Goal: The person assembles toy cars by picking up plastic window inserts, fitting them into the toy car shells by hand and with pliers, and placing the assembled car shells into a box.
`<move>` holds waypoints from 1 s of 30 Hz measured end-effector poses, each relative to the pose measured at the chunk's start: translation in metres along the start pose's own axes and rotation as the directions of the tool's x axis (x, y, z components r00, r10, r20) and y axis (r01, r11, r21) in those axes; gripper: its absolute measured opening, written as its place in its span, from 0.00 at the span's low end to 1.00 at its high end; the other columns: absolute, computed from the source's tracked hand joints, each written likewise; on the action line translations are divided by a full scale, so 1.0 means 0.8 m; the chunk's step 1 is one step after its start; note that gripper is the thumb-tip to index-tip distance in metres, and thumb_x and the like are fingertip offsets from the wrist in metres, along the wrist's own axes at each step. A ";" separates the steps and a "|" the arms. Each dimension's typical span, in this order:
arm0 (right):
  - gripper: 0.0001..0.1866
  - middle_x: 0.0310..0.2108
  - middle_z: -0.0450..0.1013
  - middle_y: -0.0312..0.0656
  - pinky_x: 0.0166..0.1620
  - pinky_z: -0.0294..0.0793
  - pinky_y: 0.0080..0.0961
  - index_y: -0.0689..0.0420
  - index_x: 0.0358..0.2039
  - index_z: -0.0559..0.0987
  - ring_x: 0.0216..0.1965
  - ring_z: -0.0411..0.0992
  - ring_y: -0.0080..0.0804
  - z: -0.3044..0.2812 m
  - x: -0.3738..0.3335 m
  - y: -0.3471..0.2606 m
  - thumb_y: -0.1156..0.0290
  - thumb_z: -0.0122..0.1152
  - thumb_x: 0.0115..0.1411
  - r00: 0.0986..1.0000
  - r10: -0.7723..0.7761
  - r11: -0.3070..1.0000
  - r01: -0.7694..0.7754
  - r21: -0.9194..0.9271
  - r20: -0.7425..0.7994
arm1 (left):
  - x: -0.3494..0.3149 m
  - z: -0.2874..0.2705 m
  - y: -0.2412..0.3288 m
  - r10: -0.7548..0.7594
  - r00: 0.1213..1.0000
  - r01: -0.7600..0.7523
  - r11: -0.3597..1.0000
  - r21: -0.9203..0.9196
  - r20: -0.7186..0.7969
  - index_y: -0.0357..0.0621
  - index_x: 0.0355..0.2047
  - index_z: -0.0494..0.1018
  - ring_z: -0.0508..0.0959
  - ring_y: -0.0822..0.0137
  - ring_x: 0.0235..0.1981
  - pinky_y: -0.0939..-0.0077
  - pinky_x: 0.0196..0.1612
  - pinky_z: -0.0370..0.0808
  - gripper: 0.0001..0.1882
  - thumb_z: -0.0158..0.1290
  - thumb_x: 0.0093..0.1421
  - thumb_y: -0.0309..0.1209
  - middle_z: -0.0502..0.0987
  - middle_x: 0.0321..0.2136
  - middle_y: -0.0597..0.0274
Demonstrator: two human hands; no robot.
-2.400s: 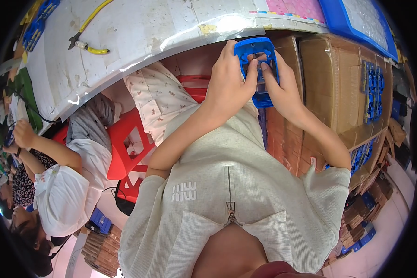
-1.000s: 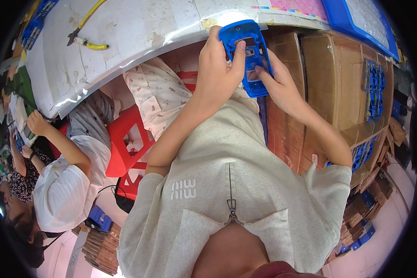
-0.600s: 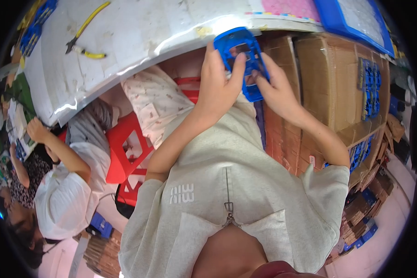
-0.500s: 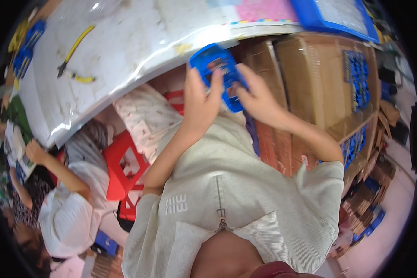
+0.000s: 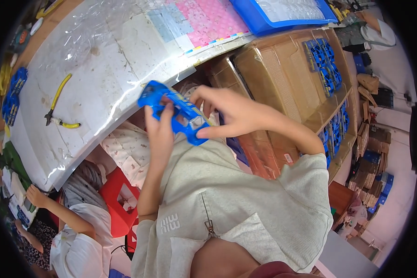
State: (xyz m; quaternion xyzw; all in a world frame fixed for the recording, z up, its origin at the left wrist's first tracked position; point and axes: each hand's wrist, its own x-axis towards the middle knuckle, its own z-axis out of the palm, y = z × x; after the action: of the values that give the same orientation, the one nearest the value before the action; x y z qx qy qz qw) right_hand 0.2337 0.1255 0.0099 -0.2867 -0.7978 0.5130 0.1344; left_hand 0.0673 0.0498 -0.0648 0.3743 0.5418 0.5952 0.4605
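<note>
A blue plastic toy car shell (image 5: 180, 109) with yellow markings and cut-out windows is held in front of my body, just off the table's near edge. My left hand (image 5: 160, 127) is closed round its left side, the thumb reaching into an opening. At its right end my right hand (image 5: 238, 113) grips with the thumb on the lower corner; the other fingers curl above and are slightly blurred. Pliers with yellow handles (image 5: 55, 103) lie on the white-covered table (image 5: 109, 60), well to the left of both hands.
An open cardboard box (image 5: 282, 69) with several blue shells stands to the right. Behind it is a blue tray (image 5: 250, 21) on the table. More blue parts (image 5: 15, 95) lie far left. A person (image 5: 81, 236) sits at left beside a red stool (image 5: 118, 201).
The shell has turned over, from its open inside to its marked outer side. Both hands and the shell have shifted left and lower in view; my right hand has changed its hold.
</note>
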 end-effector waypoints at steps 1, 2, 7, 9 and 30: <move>0.17 0.22 0.70 0.43 0.29 0.68 0.28 0.61 0.34 0.68 0.26 0.70 0.34 -0.014 -0.001 -0.008 0.66 0.60 0.48 0.994 -0.095 0.993 0.092 -0.074 -0.051 | 0.004 -0.023 -0.003 0.151 0.988 -0.157 0.946 0.285 0.042 0.38 0.44 0.64 0.73 0.66 0.35 0.75 0.37 0.71 0.15 0.49 0.55 0.23 0.70 0.37 0.60; 0.16 0.22 0.69 0.42 0.30 0.68 0.26 0.60 0.34 0.70 0.26 0.70 0.31 -0.035 -0.004 -0.019 0.65 0.61 0.48 0.966 -0.160 0.978 0.128 -0.162 -0.203 | -0.002 -0.055 0.002 0.001 0.999 0.006 0.982 0.191 -0.036 0.38 0.45 0.63 0.73 0.64 0.37 0.74 0.39 0.71 0.17 0.50 0.55 0.25 0.70 0.38 0.58; 0.11 0.25 0.69 0.36 0.34 0.66 0.19 0.66 0.33 0.73 0.28 0.65 0.20 -0.203 -0.089 0.061 0.70 0.49 0.59 0.521 -0.236 0.871 -0.261 -0.416 -0.821 | -0.015 -0.189 0.085 -0.100 0.848 -0.030 0.972 -0.235 -0.520 0.38 0.48 0.63 0.72 0.70 0.38 0.78 0.40 0.71 0.19 0.46 0.56 0.30 0.71 0.39 0.59; 0.11 0.26 0.69 0.36 0.36 0.65 0.18 0.66 0.33 0.73 0.30 0.64 0.19 -0.281 -0.167 0.155 0.69 0.50 0.59 0.452 -0.081 0.818 -0.478 -0.318 -0.888 | 0.012 -0.249 0.097 -0.013 0.648 -0.047 0.997 -0.057 -0.761 0.39 0.44 0.65 0.73 0.73 0.31 0.81 0.32 0.71 0.17 0.48 0.56 0.34 0.72 0.33 0.63; 0.29 0.27 0.72 0.62 0.38 0.68 0.39 0.72 0.25 0.76 0.32 0.70 0.54 -0.374 -0.296 0.350 0.50 0.51 0.53 0.199 0.218 0.339 -0.934 -0.117 -0.955 | 0.194 -0.387 0.111 0.720 0.677 -0.187 -0.031 0.982 0.151 0.40 0.37 0.70 0.71 0.54 0.40 0.65 0.44 0.67 0.12 0.50 0.49 0.27 0.73 0.35 0.52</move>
State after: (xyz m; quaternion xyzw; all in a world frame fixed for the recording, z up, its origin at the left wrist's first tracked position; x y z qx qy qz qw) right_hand 0.6650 0.2930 -0.0911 -0.8250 -0.5481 -0.0372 0.1324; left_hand -0.2840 0.1061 -0.0267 0.5984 0.7045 0.2893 -0.2487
